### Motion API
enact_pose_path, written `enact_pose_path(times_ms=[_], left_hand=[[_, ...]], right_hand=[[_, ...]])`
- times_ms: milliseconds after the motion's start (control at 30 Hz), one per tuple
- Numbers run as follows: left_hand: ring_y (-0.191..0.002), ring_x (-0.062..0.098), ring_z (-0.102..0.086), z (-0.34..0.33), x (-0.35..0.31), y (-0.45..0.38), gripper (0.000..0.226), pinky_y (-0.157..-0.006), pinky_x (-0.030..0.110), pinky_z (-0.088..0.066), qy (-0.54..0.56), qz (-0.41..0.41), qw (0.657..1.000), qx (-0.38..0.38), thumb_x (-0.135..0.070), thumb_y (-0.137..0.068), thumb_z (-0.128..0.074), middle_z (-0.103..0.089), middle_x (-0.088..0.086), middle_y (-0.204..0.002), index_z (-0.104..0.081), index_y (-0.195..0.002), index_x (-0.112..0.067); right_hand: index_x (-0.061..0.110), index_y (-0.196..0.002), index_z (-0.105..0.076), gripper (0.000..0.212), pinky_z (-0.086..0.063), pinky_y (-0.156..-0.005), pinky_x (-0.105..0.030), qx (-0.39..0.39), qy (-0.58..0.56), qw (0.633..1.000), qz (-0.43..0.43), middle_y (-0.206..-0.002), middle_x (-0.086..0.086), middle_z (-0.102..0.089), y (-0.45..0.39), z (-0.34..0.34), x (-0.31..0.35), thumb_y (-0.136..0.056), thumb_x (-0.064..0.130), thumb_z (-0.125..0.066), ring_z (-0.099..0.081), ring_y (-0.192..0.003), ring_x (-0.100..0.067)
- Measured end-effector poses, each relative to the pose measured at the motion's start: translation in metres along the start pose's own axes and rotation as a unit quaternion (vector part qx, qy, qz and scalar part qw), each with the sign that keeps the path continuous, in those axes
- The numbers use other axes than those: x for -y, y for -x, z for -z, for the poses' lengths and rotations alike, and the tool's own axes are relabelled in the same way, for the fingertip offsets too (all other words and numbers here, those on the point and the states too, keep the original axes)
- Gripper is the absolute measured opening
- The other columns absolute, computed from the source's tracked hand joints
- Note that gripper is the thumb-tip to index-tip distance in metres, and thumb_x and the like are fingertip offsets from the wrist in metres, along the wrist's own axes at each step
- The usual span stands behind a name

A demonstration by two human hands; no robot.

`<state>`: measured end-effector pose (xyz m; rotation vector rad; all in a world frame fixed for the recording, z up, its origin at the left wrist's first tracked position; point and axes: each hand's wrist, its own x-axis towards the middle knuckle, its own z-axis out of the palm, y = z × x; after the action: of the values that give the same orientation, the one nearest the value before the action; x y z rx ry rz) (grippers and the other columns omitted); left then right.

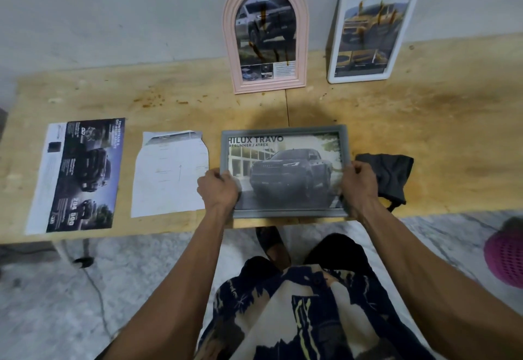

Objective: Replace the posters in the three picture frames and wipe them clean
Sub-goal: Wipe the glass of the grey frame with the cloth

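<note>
Hands first: the left hand [217,189] and right hand [360,182] each grip a side of the grey picture frame [285,171], which holds a truck poster at the table's [424,121] near edge. A dark cloth [389,174] lies just right of it, two loose posters [82,174] left. Against the wall lean a pink arched frame [266,34] and a white frame [373,29], both stained.

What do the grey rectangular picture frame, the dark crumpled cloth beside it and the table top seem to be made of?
Grey rectangular picture frame: probably matt plastic, judging by its even colour and moulded ridged border. Dark crumpled cloth: soft fabric, given its limp folds. Table top: pale wood or plywood, unvarnished-looking, with faint grain and stains.
</note>
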<state>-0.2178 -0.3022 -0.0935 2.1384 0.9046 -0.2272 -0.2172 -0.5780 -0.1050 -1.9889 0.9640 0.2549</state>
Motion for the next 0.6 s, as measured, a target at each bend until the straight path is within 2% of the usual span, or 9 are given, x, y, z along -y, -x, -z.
enact_pose_path(times_ms=[100, 167, 233, 300, 367, 433, 500, 567, 600], left_hand=[[-0.105, 0.029, -0.057, 0.013, -0.005, 0.008, 0.034, -0.092, 0.036, -0.044, 0.055, 0.013, 0.998, -0.005, -0.028, -0.101, -0.048, -0.059, 0.006, -0.110, -0.055, -0.126, -0.007], [-0.102, 0.027, -0.057, 0.023, -0.006, 0.010, 0.030, -0.093, 0.037, -0.046, 0.093, 0.021, 0.995, -0.023, -0.028, -0.099, -0.051, -0.059, 0.003, -0.108, -0.056, -0.122, -0.011], [-0.098, 0.026, -0.059, 0.035, -0.006, 0.011, 0.025, -0.093, 0.039, -0.050, 0.131, 0.025, 0.990, -0.052, -0.028, -0.097, -0.054, -0.061, 0.004, -0.107, -0.059, -0.116, -0.013], [-0.095, 0.025, -0.060, 0.048, -0.005, 0.013, 0.023, -0.091, 0.040, -0.052, 0.168, 0.028, 0.982, -0.079, -0.028, -0.096, -0.055, -0.063, 0.004, -0.106, -0.061, -0.113, -0.014], [-0.090, 0.024, -0.059, 0.062, -0.002, 0.019, 0.024, -0.088, 0.038, -0.051, 0.198, 0.028, 0.975, -0.094, -0.030, -0.096, -0.056, -0.063, 0.004, -0.103, -0.062, -0.114, -0.014], [-0.086, 0.022, -0.056, 0.077, 0.000, 0.025, 0.027, -0.085, 0.035, -0.050, 0.214, 0.023, 0.971, -0.107, -0.030, -0.096, -0.057, -0.061, 0.003, -0.097, -0.064, -0.116, -0.012], [-0.081, 0.020, -0.055, 0.094, 0.004, 0.030, 0.028, -0.081, 0.033, -0.050, 0.236, 0.024, 0.963, -0.124, -0.028, -0.096, -0.058, -0.060, 0.003, -0.095, -0.066, -0.115, -0.009], [-0.068, 0.015, -0.051, 0.110, 0.010, 0.033, 0.027, -0.068, 0.028, -0.048, 0.259, 0.026, 0.956, -0.139, -0.026, -0.094, -0.058, -0.060, 0.002, -0.087, -0.068, -0.109, -0.007], [-0.062, 0.013, -0.049, 0.118, 0.014, 0.035, 0.028, -0.062, 0.026, -0.045, 0.272, 0.023, 0.951, -0.146, -0.027, -0.093, -0.059, -0.059, 0.001, -0.080, -0.069, -0.106, -0.004]], right_hand=[[0.014, -0.094, -0.046, 0.017, -0.041, -0.059, -0.034, -0.004, -0.048, 0.998, 0.037, -0.080, -0.006, -0.052, 0.011, 0.004, 0.006, -0.097, 0.030, -0.041, -0.048, -0.064, -0.020], [0.014, -0.105, -0.053, 0.014, -0.048, -0.066, -0.038, -0.010, -0.077, 0.995, 0.063, -0.092, -0.006, -0.056, 0.021, 0.009, 0.017, -0.099, 0.024, -0.044, -0.054, -0.074, -0.018], [0.014, -0.121, -0.054, 0.024, -0.054, -0.066, -0.036, -0.008, -0.090, 0.994, 0.066, -0.099, -0.001, -0.059, 0.029, 0.013, 0.030, -0.101, 0.023, -0.045, -0.057, -0.076, -0.012], [0.014, -0.127, -0.052, 0.028, -0.058, -0.069, -0.041, 0.010, -0.103, 0.992, 0.070, -0.105, -0.001, -0.060, 0.040, 0.016, 0.042, -0.102, 0.025, -0.044, -0.058, -0.076, -0.010], [0.016, -0.128, -0.052, 0.029, -0.059, -0.073, -0.046, 0.023, -0.129, 0.988, 0.077, -0.101, 0.001, -0.059, 0.054, 0.018, 0.051, -0.103, 0.026, -0.044, -0.059, -0.076, -0.011], [0.016, -0.128, -0.052, 0.028, -0.058, -0.073, -0.044, 0.029, -0.151, 0.984, 0.092, -0.095, 0.004, -0.058, 0.067, 0.018, 0.058, -0.103, 0.025, -0.045, -0.059, -0.075, -0.011], [0.017, -0.126, -0.054, 0.026, -0.057, -0.071, -0.042, 0.053, -0.170, 0.978, 0.110, -0.097, 0.003, -0.060, 0.081, 0.019, 0.065, -0.102, 0.025, -0.046, -0.060, -0.075, -0.014], [0.016, -0.116, -0.059, 0.022, -0.055, -0.068, -0.036, 0.075, -0.190, 0.971, 0.124, -0.096, 0.002, -0.061, 0.092, 0.016, 0.073, -0.100, 0.024, -0.047, -0.059, -0.075, -0.011], [0.016, -0.108, -0.060, 0.018, -0.052, -0.063, -0.029, 0.080, -0.200, 0.968, 0.132, -0.089, 0.004, -0.059, 0.098, 0.015, 0.075, -0.099, 0.023, -0.046, -0.056, -0.069, -0.007]])
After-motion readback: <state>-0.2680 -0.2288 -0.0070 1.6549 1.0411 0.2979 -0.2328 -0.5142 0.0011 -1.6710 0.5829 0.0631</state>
